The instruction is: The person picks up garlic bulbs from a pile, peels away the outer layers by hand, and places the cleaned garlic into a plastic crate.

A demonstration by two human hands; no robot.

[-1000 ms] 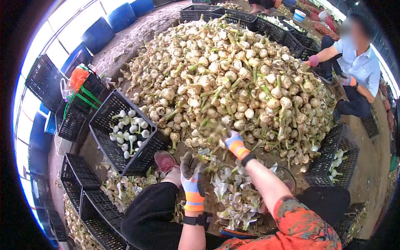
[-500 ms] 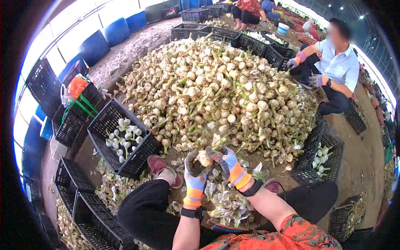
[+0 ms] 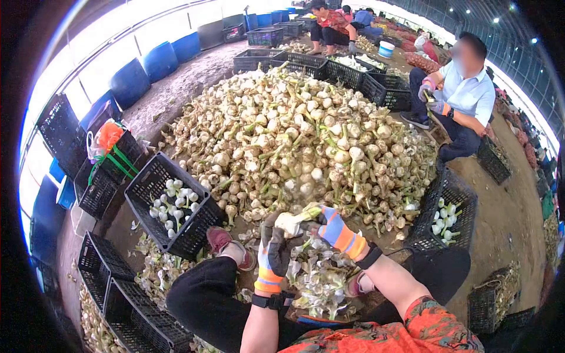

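Note:
Between my gloved hands is a garlic bulb [image 3: 288, 223], its green-white stem pointing right and slightly up. My left hand [image 3: 274, 250], in a grey, orange and blue glove, is closed around the bulb's left side and underside. Gripping the stem end is my right hand [image 3: 333, 228], in a matching glove; its fingertips are partly hidden. Just beyond my hands rises a big heap of garlic [image 3: 294, 135], unpeeled and with stems on. Loose garlic skins [image 3: 321, 282] cover the ground between my legs.
A black crate [image 3: 168, 238] with cleaned white bulbs stands at left, another crate [image 3: 459, 200] at right. Stacked crates [image 3: 126, 306] lie at lower left. A co-worker [image 3: 468, 88] in a light blue shirt sits at the heap's right; another person [image 3: 332, 26] crouches at the back.
My right hand has moved right along the stem, and the bulb now lies more sideways. The co-worker at right has brought both hands together. The view has shifted slightly.

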